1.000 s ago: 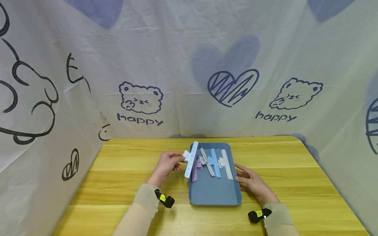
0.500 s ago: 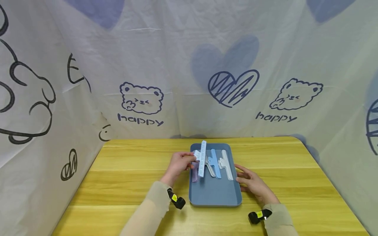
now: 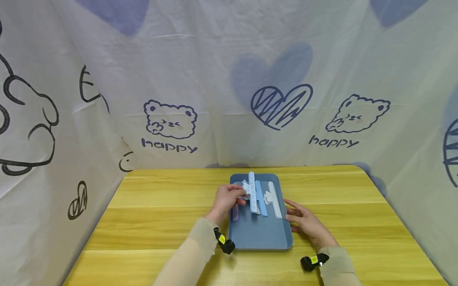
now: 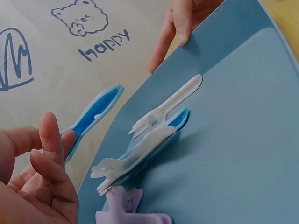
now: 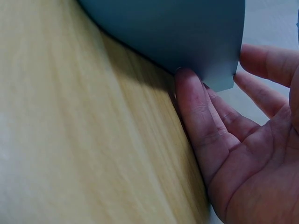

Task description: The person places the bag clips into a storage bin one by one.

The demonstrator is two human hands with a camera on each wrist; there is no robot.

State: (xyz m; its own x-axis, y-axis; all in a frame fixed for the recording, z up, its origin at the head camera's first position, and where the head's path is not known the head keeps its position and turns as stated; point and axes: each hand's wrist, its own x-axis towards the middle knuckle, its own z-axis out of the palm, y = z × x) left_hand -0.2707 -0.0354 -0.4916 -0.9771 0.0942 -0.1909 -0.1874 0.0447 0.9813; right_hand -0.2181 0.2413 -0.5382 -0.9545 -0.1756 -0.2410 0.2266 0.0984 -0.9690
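Note:
My left hand point(image 3: 227, 201) pinches a light blue long-bar clip point(image 3: 252, 194) by its short handle, above the left half of a blue-grey tray point(image 3: 261, 236). Ruler-like marks run along the clip's bar. In the left wrist view its open blue profile point(image 4: 96, 112) shows beyond the fingertips. Inside the tray lie a purple clip point(image 4: 124, 212), a grey-white clip point(image 4: 145, 151), a blue clip point(image 3: 262, 204) and a white clip point(image 3: 274, 201). The held clip hides most of the grey-white one in the head view. Loosely extended fingers of my right hand point(image 3: 307, 225) touch the tray's right side wall.
The tray stands on a wood-grain table point(image 3: 154, 210). Behind it hangs a pale cloth point(image 3: 222, 99) printed with bears and hearts, which also closes off both sides. A small black camera point(image 3: 225, 243) is strapped to the left wrist, another camera point(image 3: 313, 261) to the right.
My left hand has carried the light blue clip rightward from the tray's left edge to over the clips inside, turning its bar closer to straight front-to-back. The right hand and tray stay put.

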